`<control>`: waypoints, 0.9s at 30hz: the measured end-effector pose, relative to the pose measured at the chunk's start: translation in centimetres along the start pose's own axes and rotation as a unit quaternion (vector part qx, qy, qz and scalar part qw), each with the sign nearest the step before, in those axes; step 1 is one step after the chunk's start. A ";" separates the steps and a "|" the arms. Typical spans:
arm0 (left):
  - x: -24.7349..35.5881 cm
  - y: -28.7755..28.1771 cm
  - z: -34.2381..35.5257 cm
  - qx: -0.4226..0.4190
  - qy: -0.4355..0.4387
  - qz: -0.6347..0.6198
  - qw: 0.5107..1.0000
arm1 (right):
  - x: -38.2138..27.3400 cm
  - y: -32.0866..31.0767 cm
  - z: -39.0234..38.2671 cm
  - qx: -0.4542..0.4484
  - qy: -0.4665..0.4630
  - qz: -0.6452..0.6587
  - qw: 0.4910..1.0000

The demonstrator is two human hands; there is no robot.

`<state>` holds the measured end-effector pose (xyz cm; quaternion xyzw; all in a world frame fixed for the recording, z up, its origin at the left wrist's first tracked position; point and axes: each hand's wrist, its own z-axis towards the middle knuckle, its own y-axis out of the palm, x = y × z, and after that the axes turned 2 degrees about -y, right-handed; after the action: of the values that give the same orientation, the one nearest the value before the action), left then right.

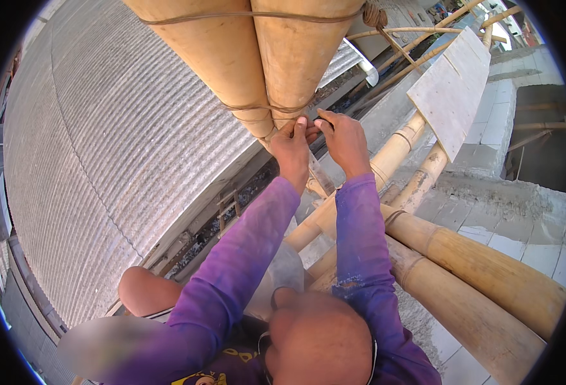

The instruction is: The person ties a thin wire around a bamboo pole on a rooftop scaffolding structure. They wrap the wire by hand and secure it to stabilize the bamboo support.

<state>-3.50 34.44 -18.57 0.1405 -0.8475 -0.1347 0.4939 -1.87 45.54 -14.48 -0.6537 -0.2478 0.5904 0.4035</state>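
Nearest to me, at the lower edge, are my two bare knees, bent up, and a dark shirt front with a yellow print. My purple sleeves reach forward from there, the right one smudged with pale marks near the elbow.

Both my hands meet just above the middle of the view. My left hand has its fingers curled, with the thumb drawn in toward them, right against the foot of a pair of bamboo poles. My right hand is just beside it, thumb and forefinger bent toward the left fingertips. (Something small and dark shows at the right fingertips; I cannot tell what it is, nor whether either hand is truly gripping.)

The pair of poles stands side by side, touching, running from the top edge down to my hands. A thin brown cord wraps around both just above my fingers; a higher band circles them too, with a bunched knot on its right.

To my right, thick bamboo lengths slant past my right arm, and a pale flat board lies over others farther up. Beyond are a grey block wall on the right, a white pipe, and, filling the left, a corrugated roof.
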 end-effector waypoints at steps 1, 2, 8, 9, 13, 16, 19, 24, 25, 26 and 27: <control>-0.1 0.2 0.1 -0.005 0.000 0.011 1.000 | -0.1 -0.2 0.2 -0.006 0.007 -0.008 1.000; -0.3 0.3 0.0 -0.018 -0.013 0.017 1.000 | -0.2 -0.3 0.4 -0.022 0.031 -0.021 0.999; -1.8 0.1 -0.5 -0.074 -0.135 -0.021 0.988 | 0.5 1.4 0.2 -0.017 0.051 -0.027 0.998; -1.8 -0.1 -0.2 -0.061 -0.142 -0.037 0.987 | 0.8 1.7 0.1 -0.011 0.056 -0.020 0.998; -1.1 -2.8 -0.1 0.085 -0.118 -0.058 0.988 | 1.5 2.1 0.1 0.000 0.025 -0.039 0.999; 0.9 -6.4 0.9 0.199 -0.032 -0.045 0.978 | 1.3 1.8 0.5 -0.027 0.038 -0.064 0.997; 2.7 -8.9 2.9 0.169 0.041 0.008 0.985 | 1.2 2.1 1.3 -0.058 0.045 -0.085 0.994; 2.7 -10.9 5.3 0.092 0.029 0.182 0.979 | 2.4 4.2 1.9 -0.102 0.058 -0.104 0.988; 2.4 -11.1 5.6 0.091 0.037 0.176 0.979 | 2.7 4.7 2.0 -0.102 0.055 -0.107 0.988; 2.1 -11.3 5.8 0.092 0.041 0.172 0.980 | 3.2 5.3 2.0 -0.101 0.054 -0.109 0.987; 1.8 -11.4 5.8 0.094 0.037 0.172 0.980 | 3.5 5.8 2.0 -0.103 0.057 -0.113 0.986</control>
<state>-8.27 23.73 -24.09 0.0435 -0.8491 0.0375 0.5250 -4.02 45.67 -21.17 -0.6921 -0.3567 0.4737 0.4115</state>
